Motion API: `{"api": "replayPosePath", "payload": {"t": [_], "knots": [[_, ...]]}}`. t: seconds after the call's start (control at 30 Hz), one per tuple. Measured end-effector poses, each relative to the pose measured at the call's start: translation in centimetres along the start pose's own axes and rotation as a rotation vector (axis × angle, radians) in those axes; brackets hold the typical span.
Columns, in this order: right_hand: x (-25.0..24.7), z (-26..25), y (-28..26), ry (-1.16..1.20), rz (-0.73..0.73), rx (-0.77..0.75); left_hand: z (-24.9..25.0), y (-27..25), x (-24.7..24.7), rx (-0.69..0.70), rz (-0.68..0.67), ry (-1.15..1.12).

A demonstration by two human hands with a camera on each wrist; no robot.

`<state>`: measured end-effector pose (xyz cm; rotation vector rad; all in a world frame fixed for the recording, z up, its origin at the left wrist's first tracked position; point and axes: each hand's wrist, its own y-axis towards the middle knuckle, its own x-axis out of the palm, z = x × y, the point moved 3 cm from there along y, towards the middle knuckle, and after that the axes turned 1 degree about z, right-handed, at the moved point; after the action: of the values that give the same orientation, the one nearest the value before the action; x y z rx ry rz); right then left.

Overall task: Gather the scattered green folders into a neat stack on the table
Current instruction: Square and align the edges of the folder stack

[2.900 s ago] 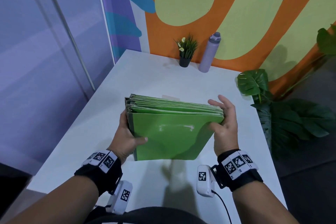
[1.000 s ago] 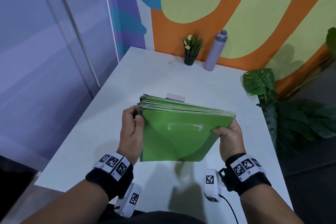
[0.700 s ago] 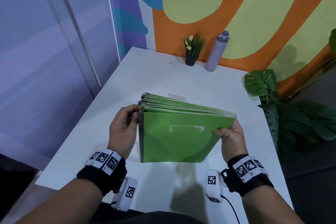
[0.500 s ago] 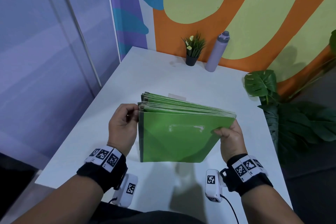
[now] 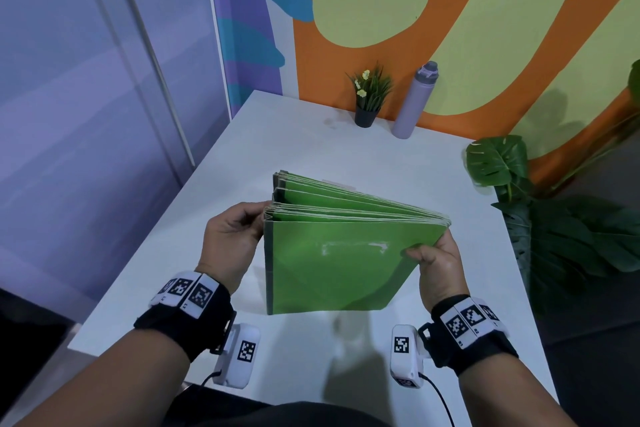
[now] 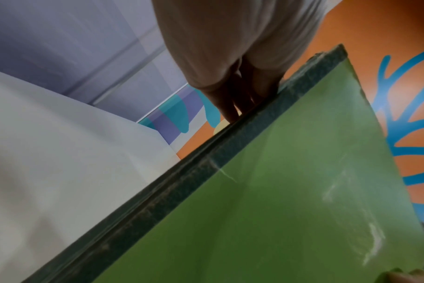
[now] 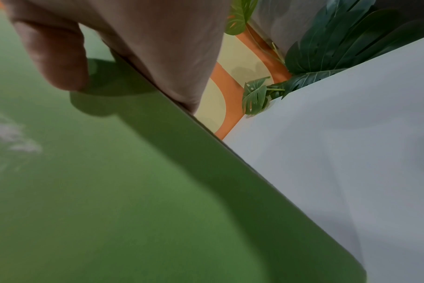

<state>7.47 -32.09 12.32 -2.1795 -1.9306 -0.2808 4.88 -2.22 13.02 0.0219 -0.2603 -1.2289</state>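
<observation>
Several green folders [image 5: 346, 253] are gathered into one bundle, held upright on edge above the white table [image 5: 284, 149] between both hands. The right hand [image 5: 438, 265] pinches the bundle at its right edge near the top corner, thumb curled onto the front cover and the other fingers hidden behind; in the right wrist view the thumb presses flat against the green face. The left hand [image 5: 230, 241] sits at the spine side with fingers curled against the dark spines near the top left corner; the left wrist view shows fingertips touching the spine edge, but I cannot tell whether the thumb closes round it or merely steadies it.

The bundle is not yet square. On the right the folders come together tightly, while on the left the spines fan apart, the rear ones standing higher and further back than the front ones. Whether the lower edge touches the table or hangs just above it is unclear.

By my reading, collecting is finished and the step in hand is alignment. The next move likely calls for loosening the pinch slightly, tapping the lower edge on the table so the folders drop level, pressing the spines flush with the left hand, then laying the stack flat.

A small potted plant [image 5: 369, 97] and a lilac bottle [image 5: 415, 100] stand well apart at the table's far edge.
</observation>
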Motion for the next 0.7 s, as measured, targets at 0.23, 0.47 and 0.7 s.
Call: {"api": "replayPosePath", "payload": {"t": [0.23,0.47,0.7], "knots": [[0.2,-0.3,-0.3,-0.003,0.010,0.016,-0.4,0.7,-0.2,-0.080,-0.031,-0.020],[0.0,0.0,-0.2,-0.015,0.032,0.020,-0.7,-0.5,-0.4,-0.144,-0.221,-0.099],[-0.1,0.2,0.0,-0.021,0.052,0.024,-1.1,-1.5,-0.6,-0.122,-0.310,0.057]]}}
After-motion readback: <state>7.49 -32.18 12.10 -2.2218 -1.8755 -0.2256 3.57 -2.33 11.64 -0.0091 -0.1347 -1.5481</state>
